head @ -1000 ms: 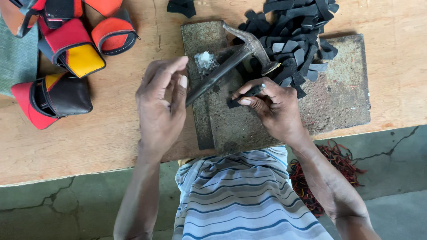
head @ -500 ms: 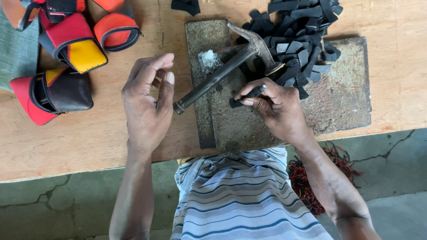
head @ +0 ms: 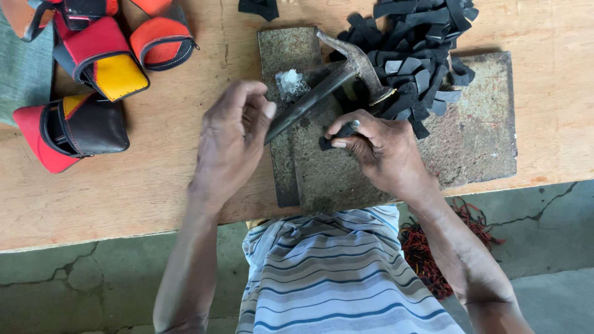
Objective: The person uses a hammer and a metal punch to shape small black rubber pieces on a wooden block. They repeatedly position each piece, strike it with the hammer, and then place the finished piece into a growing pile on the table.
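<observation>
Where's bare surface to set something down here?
Bare wood below the pouches, left of the left hand; bare wood right of the stone slab; the slab's right end. Crowded: black strips and hammer at top of slab, pouches top left.

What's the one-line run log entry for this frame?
left hand: grips hammer handle | right hand: pinches small punch on black strip | base: stone slab | near: black strips pile, pouches

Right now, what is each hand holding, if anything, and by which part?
The left hand grips the hammer at the lower end of its dark handle. The right hand pinches a small black punch-like tool by its upper end, against the stone slab.
</observation>
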